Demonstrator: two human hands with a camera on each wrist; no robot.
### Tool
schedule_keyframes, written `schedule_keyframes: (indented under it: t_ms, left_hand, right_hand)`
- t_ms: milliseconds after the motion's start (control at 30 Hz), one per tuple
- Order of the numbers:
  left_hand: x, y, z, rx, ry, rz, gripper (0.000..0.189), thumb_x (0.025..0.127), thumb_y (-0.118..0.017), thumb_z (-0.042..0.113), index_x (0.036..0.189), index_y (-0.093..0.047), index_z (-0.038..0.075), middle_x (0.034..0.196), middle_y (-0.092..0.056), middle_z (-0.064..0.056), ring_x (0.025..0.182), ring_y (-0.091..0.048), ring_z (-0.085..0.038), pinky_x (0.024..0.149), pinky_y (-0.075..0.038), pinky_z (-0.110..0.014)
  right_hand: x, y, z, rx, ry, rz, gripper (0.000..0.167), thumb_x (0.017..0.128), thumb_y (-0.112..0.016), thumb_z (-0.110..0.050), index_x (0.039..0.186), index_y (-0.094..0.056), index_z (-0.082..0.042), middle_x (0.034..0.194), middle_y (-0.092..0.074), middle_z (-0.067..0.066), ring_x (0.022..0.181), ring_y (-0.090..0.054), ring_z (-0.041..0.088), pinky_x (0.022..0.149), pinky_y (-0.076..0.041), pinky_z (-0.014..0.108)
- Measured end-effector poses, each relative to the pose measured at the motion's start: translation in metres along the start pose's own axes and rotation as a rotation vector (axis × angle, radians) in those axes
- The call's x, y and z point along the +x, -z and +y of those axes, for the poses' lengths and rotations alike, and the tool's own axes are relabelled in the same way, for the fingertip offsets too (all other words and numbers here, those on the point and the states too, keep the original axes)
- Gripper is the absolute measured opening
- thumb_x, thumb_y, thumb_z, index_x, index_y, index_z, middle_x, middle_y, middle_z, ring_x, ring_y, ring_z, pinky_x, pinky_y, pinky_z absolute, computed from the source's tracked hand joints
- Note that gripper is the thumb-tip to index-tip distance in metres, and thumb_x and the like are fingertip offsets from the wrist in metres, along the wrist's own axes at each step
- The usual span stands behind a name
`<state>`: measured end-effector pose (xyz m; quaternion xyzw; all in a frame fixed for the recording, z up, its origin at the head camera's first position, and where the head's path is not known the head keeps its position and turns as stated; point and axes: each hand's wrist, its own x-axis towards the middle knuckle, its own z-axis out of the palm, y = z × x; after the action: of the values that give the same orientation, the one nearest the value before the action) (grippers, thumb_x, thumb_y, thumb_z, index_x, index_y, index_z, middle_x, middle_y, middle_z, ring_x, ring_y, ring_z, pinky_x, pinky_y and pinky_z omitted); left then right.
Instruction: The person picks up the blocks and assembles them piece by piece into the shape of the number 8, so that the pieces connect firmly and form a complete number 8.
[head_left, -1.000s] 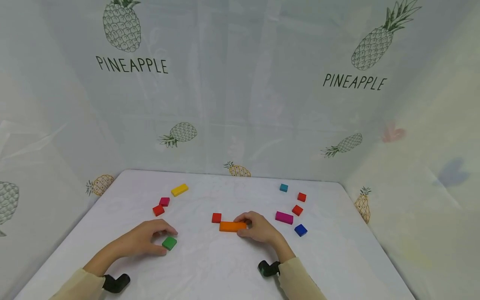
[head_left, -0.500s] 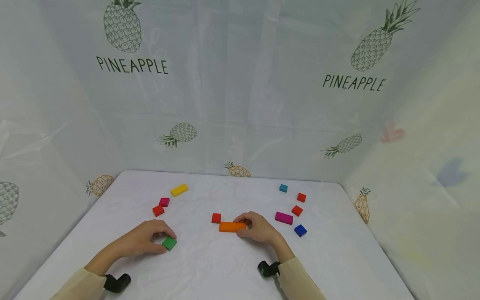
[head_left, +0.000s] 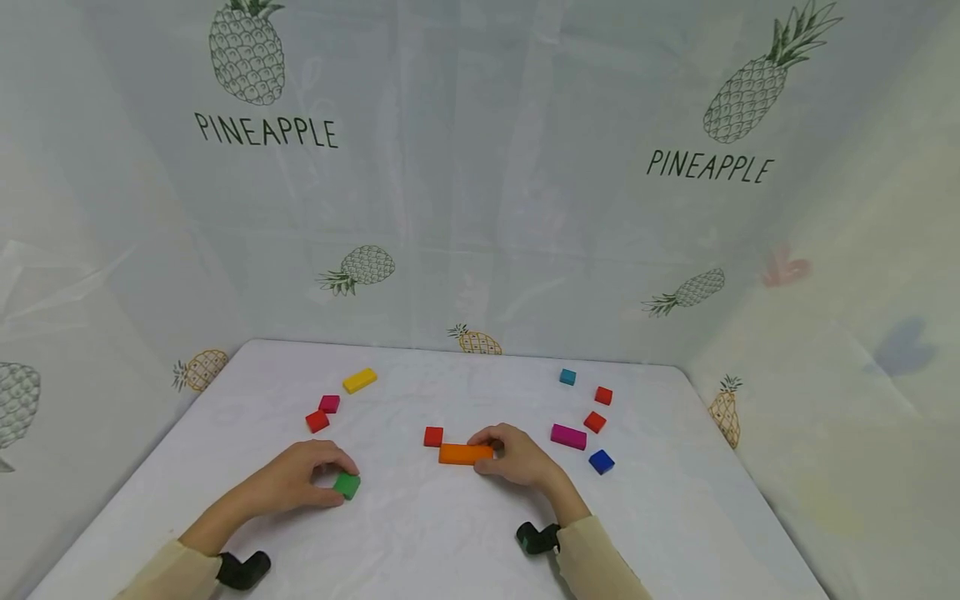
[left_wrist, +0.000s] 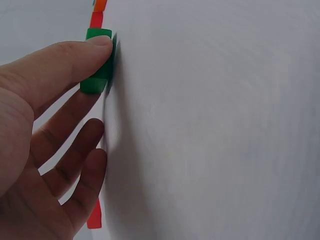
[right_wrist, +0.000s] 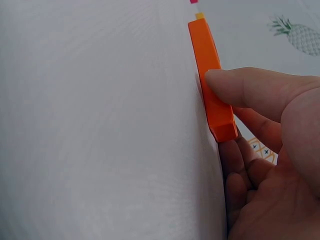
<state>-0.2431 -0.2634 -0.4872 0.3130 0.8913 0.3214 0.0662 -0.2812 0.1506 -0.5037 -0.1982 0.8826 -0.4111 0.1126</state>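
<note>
My left hand [head_left: 300,477] pinches a green block [head_left: 347,485] between thumb and fingers, at the left front of the white table. In the left wrist view the thumb lies across the face of the green block [left_wrist: 98,65], close to the tabletop. Near the table's middle my right hand [head_left: 517,457] grips the right end of a long orange block [head_left: 461,454]. The right wrist view has the thumb pressed on the side of that orange block [right_wrist: 210,80], which lies along the table. A red block [head_left: 433,436] sits just behind the orange one's left end.
Back left lie a yellow block [head_left: 360,381], a pink block [head_left: 329,404] and a red block [head_left: 317,422]. On the right are a teal block [head_left: 567,377], two small red blocks [head_left: 603,395], a magenta block [head_left: 568,437] and a blue block [head_left: 602,462]. A pineapple-print curtain [head_left: 480,208] hangs behind.
The left thumb and fingers have closed on the green block, and it has moved slightly to the right with the hand. The right hand and the orange block have stayed in place.
</note>
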Motion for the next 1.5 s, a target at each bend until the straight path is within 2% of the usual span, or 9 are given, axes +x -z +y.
schedule_keyframes:
  t_ms: [333,633,1033,1267,1500]
  left_hand:
    - [0.015,-0.015,0.010,0.017,0.032,0.039,0.029,0.090,-0.086,0.037,0.116,-0.074,0.034,0.108,-0.067,0.019,0.101,-0.060,-0.009,0.090,-0.056,-0.029]
    - [0.036,-0.030,0.031,0.036,0.074,0.072,0.029,0.088,-0.088,0.032,0.114,-0.075,0.033,0.105,-0.066,0.020,0.100,-0.060,-0.004,0.090,-0.057,-0.029]
    - [0.059,-0.048,0.056,0.017,0.098,0.091,0.028,0.087,-0.089,0.028,0.112,-0.077,0.030,0.104,-0.068,0.017,0.100,-0.060,-0.010,0.089,-0.056,-0.032]
    - [0.071,-0.060,0.060,0.032,0.123,0.103,0.028,0.086,-0.089,0.028,0.111,-0.076,0.032,0.103,-0.067,0.020,0.099,-0.060,-0.009,0.090,-0.056,-0.036]
    - [0.079,-0.065,0.066,-0.001,0.154,0.100,0.028,0.086,-0.090,0.028,0.110,-0.077,0.029,0.102,-0.067,0.015,0.098,-0.058,-0.011,0.090,-0.055,-0.040]
  right_hand:
    - [-0.001,0.001,0.000,-0.007,-0.006,-0.002,0.027,0.095,-0.081,-0.023,0.121,-0.074,-0.024,0.117,-0.065,-0.004,0.110,-0.055,0.019,0.096,-0.051,0.038]
    - [-0.001,0.000,0.000,-0.008,-0.009,-0.003,0.027,0.095,-0.080,-0.023,0.121,-0.073,-0.024,0.119,-0.065,-0.004,0.111,-0.055,0.019,0.097,-0.051,0.039]
    - [-0.001,0.001,-0.001,-0.010,0.000,-0.004,0.026,0.095,-0.080,-0.022,0.121,-0.074,-0.022,0.117,-0.065,-0.002,0.110,-0.055,0.021,0.096,-0.050,0.041]
    - [0.000,0.000,-0.001,0.002,0.000,-0.006,0.027,0.095,-0.081,-0.022,0.121,-0.074,-0.022,0.116,-0.065,-0.002,0.110,-0.055,0.021,0.096,-0.050,0.041]
    - [0.001,0.000,0.000,-0.001,0.002,-0.003,0.027,0.095,-0.080,-0.022,0.121,-0.074,-0.022,0.116,-0.065,-0.001,0.109,-0.055,0.021,0.096,-0.050,0.041]
